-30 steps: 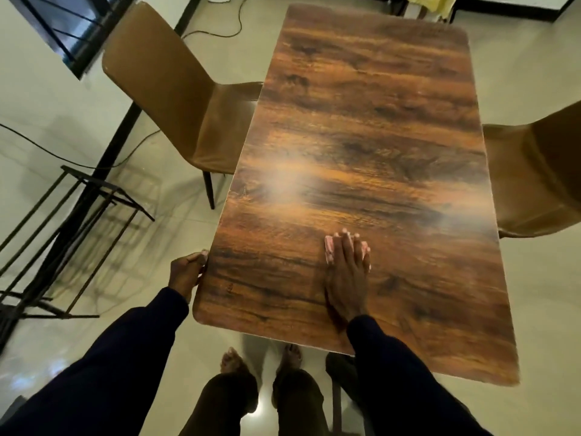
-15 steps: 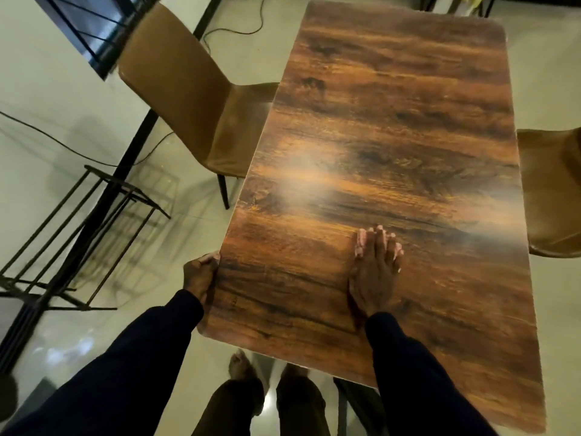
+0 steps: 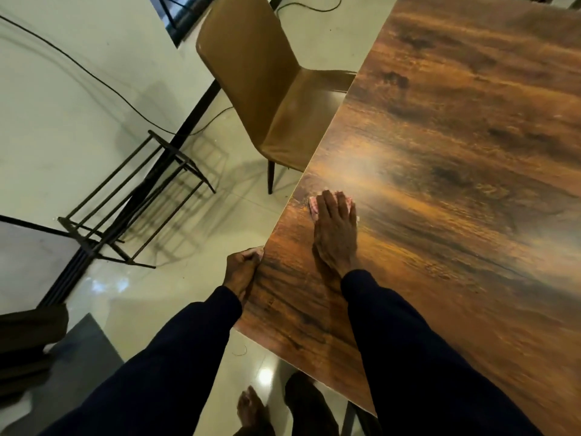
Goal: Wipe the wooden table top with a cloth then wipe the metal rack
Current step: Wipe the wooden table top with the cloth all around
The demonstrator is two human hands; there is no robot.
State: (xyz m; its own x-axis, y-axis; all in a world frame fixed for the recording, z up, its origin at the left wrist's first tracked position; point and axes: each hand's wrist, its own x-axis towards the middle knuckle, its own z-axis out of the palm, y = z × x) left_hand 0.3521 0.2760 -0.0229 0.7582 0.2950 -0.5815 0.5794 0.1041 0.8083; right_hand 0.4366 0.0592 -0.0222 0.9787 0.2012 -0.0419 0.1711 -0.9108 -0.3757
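The wooden table top (image 3: 456, 158) fills the right side of the view, glossy and dark brown. My right hand (image 3: 336, 231) lies flat on it close to its left edge, pressing a small pink cloth (image 3: 313, 206) whose edge shows past my fingertips. My left hand (image 3: 242, 269) grips the table's left edge near the front corner. The black metal rack (image 3: 138, 196) stands on the floor to the left, apart from both hands.
A tan chair (image 3: 267, 89) is pushed against the table's left side, just beyond my right hand. A black cable (image 3: 103, 86) runs along the wall and floor behind the rack. My bare feet (image 3: 251, 410) stand by the table's front corner.
My right hand has slid the cloth leftward from the table's middle to near its left edge. The view has swung left, and my left hand has kept its hold on the edge.
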